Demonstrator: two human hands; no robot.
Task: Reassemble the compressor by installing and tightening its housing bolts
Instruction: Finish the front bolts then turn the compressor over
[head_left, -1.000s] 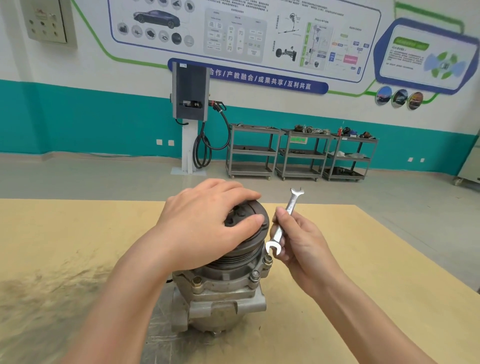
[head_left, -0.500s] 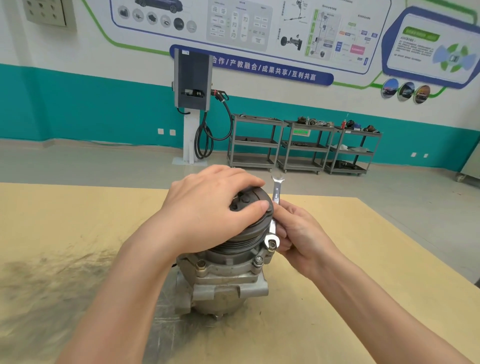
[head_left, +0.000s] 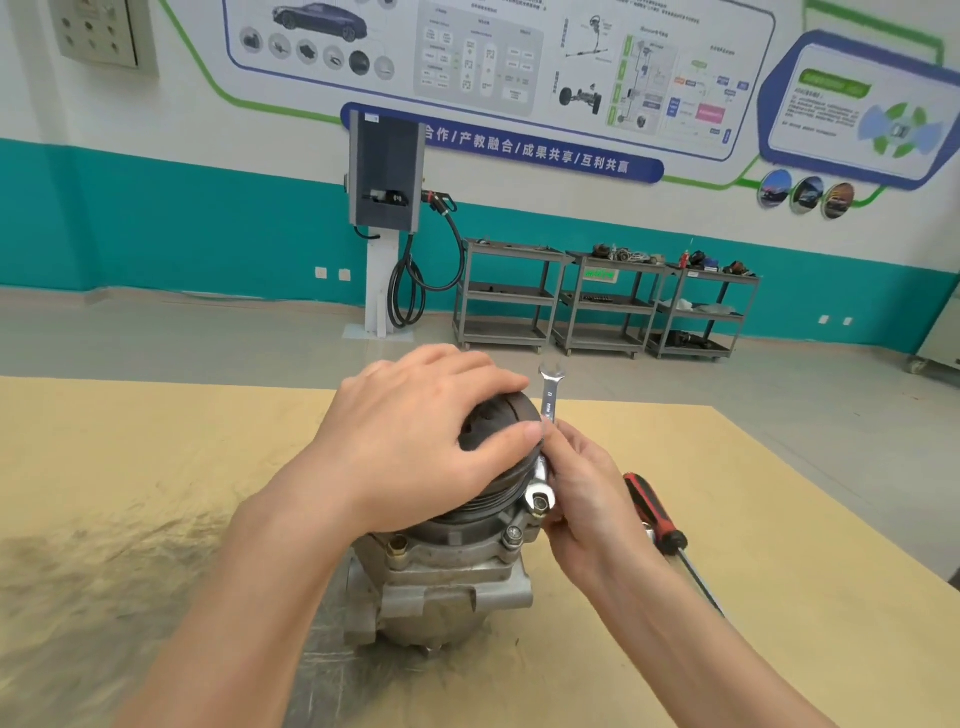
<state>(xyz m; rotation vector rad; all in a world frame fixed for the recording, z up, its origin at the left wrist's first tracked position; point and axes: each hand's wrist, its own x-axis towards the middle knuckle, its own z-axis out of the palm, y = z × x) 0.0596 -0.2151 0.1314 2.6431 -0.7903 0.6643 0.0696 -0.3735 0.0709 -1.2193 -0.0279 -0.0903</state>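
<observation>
Since a second ago the wrench (head_left: 544, 447) has swung up from a lean to nearly upright, and its lower end has dropped onto a housing bolt (head_left: 539, 503) on the right shoulder of the compressor (head_left: 457, 577). Camera also shifted, so a red-and-black screwdriver (head_left: 655, 514) now shows up lying on the table just right of the compressor, tip pointing toward the near edge.

Compressor stands on end in the middle of the tan table (head_left: 156, 467), dark pulley (head_left: 498, 457) on top. Left hand (head_left: 421, 447) is spread flat over the pulley, fingers draped over the far side and the thumb pressing on its front rim, so it's basically clamped down on it.

Right hand (head_left: 582, 488) sits right against the compressor's right side, fingers curled around the wrench shank, pinching it about mid-length. Upper open end of the wrench sticks up above the pulley, free of anything.

Two more bolts are visible along the front flange of the compressor: one (head_left: 513, 535) just below and left of the wrenched bolt, and a brassy-looking one (head_left: 397, 546) further left, under the left wrist. Can't tell how far in any of them are threaded.

Way behind the compressor, against the teal wall, there are grey shelf carts (head_left: 597, 301) and a charging post (head_left: 384, 208).
</observation>
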